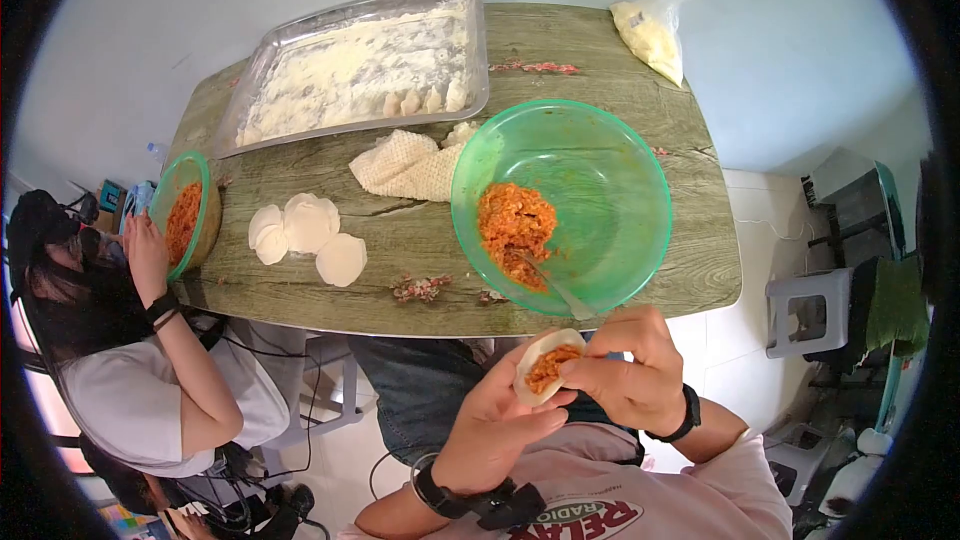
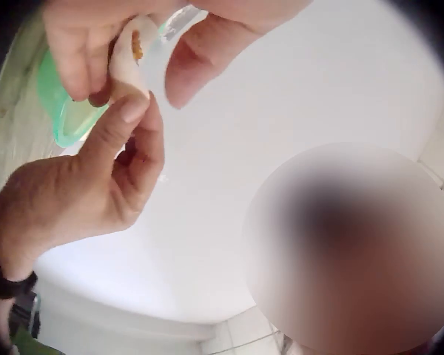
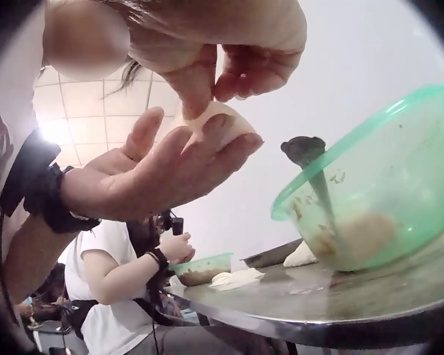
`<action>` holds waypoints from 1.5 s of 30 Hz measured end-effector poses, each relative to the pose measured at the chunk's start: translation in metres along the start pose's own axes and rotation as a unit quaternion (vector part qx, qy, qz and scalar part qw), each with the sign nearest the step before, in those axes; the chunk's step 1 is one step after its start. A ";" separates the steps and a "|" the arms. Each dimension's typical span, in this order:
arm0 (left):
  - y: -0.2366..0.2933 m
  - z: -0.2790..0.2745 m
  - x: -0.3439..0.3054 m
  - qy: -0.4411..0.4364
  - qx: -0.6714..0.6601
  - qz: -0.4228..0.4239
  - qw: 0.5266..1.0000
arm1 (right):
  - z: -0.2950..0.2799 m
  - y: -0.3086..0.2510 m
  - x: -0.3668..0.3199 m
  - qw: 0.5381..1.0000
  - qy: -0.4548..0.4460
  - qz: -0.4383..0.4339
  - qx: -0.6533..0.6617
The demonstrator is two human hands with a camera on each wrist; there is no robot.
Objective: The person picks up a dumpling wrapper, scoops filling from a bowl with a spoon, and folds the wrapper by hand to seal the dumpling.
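A round white wrapper (image 1: 533,389) with orange-red filling lies across the fingers of my left hand (image 1: 503,423), its thumb held away from the wrapper. My right hand (image 1: 637,372) pinches the wrapper's edge between thumb and index finger. In the left wrist view the wrapper (image 2: 126,68) is partly folded, with a strip of filling showing; the right hand (image 2: 96,185) pinches its end. The right wrist view shows the wrapper (image 3: 233,127) on the fingers of the left hand (image 3: 152,174), under the right hand's fingertips. Beyond them is a green bowl (image 1: 622,230) with filling (image 1: 515,223) and a spoon (image 1: 567,292).
Loose wrappers (image 1: 311,223) lie on the wooden table (image 1: 420,250), beside a cream cloth (image 1: 408,166). A floured metal tray (image 1: 350,127) holds several small dumplings (image 1: 433,99). At the left a person (image 1: 190,390) sits by another bowl (image 1: 206,210). A bag (image 1: 651,37) stands at the back right.
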State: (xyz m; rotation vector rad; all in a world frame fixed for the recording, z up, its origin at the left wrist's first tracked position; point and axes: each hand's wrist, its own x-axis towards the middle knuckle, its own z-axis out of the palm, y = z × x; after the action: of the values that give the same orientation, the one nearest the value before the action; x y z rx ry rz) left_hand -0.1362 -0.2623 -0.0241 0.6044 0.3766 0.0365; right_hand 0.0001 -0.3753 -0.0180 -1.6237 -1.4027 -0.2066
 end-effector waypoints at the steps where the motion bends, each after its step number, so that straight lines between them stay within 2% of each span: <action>1: -0.001 0.001 0.000 -0.001 0.001 -0.001 1.000 | 0.000 0.000 0.000 1.000 -0.004 0.010 0.005; 3: -0.002 0.005 0.000 0.025 0.026 0.006 0.999 | -0.002 -0.002 0.000 1.000 -0.008 0.020 0.010; 4: -0.003 0.004 0.000 0.025 0.026 0.006 0.999 | -0.002 -0.005 0.001 0.998 -0.002 0.054 0.029; 6: -0.005 0.002 -0.001 0.043 0.054 0.052 0.996 | -0.006 -0.011 0.000 0.995 0.003 0.087 0.050; 8: -0.005 -0.002 -0.003 0.039 0.043 0.082 0.995 | -0.015 -0.017 -0.008 0.977 0.029 0.187 0.099; 10: -0.005 -0.003 -0.004 0.033 0.032 0.110 0.993 | -0.014 -0.020 -0.015 0.968 0.034 0.217 0.120; 12: -0.005 -0.002 -0.004 0.026 0.028 0.129 0.991 | -0.012 -0.024 -0.017 0.926 0.013 0.321 0.200; 14: -0.007 0.002 -0.003 0.051 0.063 0.125 0.989 | -0.008 -0.023 -0.018 0.915 -0.003 0.344 0.213; 16: -0.008 0.003 -0.002 0.076 0.100 0.123 0.984 | -0.003 -0.022 -0.018 0.885 0.012 0.372 0.280; 23: -0.003 0.003 -0.005 0.068 0.195 0.168 0.964 | 0.002 -0.020 -0.022 0.913 0.030 0.321 0.251; 25: -0.004 0.000 -0.005 0.069 0.203 0.171 0.962 | 0.002 -0.021 -0.022 0.905 0.032 0.334 0.261; 27: -0.005 -0.007 -0.006 0.018 0.237 0.182 0.954 | 0.003 -0.022 -0.022 0.897 0.035 0.348 0.271; 30: -0.006 -0.006 -0.006 0.017 0.242 0.178 0.954 | 0.002 -0.021 -0.021 0.889 0.049 0.355 0.287; 35: -0.005 -0.005 -0.005 0.004 0.243 0.170 0.955 | 0.001 -0.017 -0.024 0.914 0.037 0.318 0.250; 37: -0.006 -0.003 -0.005 0.003 0.225 0.170 0.959 | 0.002 -0.017 -0.024 0.913 0.036 0.319 0.252; 39: -0.004 0.000 -0.004 0.059 0.221 0.170 0.958 | 0.002 -0.018 -0.023 0.912 0.034 0.320 0.255; 41: -0.003 0.000 -0.004 0.064 0.228 0.170 0.956 | 0.003 -0.023 -0.017 0.873 0.061 0.381 0.298; 45: -0.003 0.002 -0.002 0.063 0.257 0.180 0.947 | -0.001 -0.020 -0.020 0.889 0.027 0.360 0.280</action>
State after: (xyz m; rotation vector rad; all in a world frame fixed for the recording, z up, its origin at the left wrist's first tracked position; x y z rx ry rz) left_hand -0.1379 -0.2664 -0.0231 1.1880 0.3974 0.3380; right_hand -0.0232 -0.3911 -0.0195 -1.5020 -0.6394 0.5406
